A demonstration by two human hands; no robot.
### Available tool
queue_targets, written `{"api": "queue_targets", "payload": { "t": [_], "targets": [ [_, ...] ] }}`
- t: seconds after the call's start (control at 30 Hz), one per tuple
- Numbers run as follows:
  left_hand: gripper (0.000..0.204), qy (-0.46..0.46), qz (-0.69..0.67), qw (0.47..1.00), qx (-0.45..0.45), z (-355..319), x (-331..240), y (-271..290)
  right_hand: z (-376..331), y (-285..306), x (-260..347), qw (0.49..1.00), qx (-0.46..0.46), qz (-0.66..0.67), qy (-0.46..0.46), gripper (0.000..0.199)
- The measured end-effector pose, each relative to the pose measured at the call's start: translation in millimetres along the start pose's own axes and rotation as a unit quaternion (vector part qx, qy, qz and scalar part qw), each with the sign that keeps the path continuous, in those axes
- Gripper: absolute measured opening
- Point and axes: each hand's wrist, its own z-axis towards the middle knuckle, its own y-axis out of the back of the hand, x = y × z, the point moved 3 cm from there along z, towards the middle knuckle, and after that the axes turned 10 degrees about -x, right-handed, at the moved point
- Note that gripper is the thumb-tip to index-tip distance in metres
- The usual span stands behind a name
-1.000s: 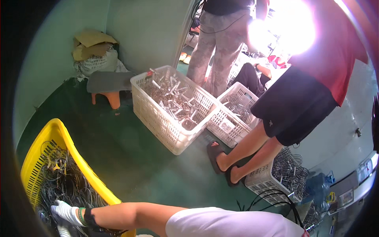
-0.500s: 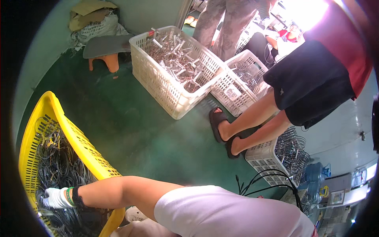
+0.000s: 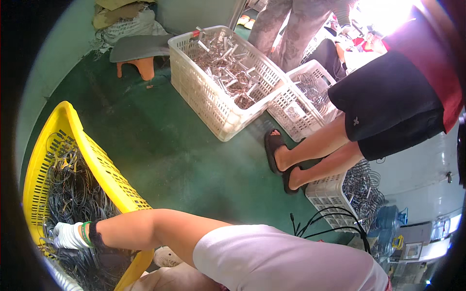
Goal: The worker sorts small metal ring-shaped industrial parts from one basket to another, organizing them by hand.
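Note:
My right arm reaches across from the lower right, in a white sleeve, with green and black bands at the wrist. My right hand (image 3: 69, 236), in a white glove, is down inside a tilted yellow basket (image 3: 104, 167). Its fingers are curled on thin dark cables (image 3: 80, 194), which lie there in a loose tangle of loops. At the lower left rim, a white ribbed shape looks like the glove of my left hand (image 3: 60, 276). Its fingers are hidden, and what it touches cannot be seen.
White crates (image 3: 213, 104) of wire pieces with metal tubes stand on the green floor (image 3: 160, 160). A person in black shorts (image 3: 383, 104) stands beside them. A low stool (image 3: 138, 56) is at the back left; blue water bottles (image 3: 387, 223) at the right. Black cables (image 3: 335, 216) arch near my sleeve.
The view has shifted slightly, so the crates sit a little farther right. My right hand stays among the cables, slightly higher in the picture. More of the ribbed white glove shows at the lower left.

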Motion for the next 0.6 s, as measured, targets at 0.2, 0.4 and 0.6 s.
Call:
{"api": "queue_targets", "payload": {
  "t": [0.2, 0.4, 0.6],
  "targets": [
    [0.07, 0.048, 0.011, 0.998, -0.034, -13, 35, -19, -8, -3, -4, 0.998, 0.053, 0.022, 0.01, 0.008],
    [0.052, 0.267, -0.244, 0.932, -0.016, -20, 67, -46, 63, 5, -82, 0.545, -0.01, 0.702, -0.459, 0.014],
    [0.023, 0.607, -0.688, 0.378, -0.122, -33, 56, -24, 82, -22, -112, -0.197, -0.104, 0.858, -0.463, 0.024]
  ]
}}
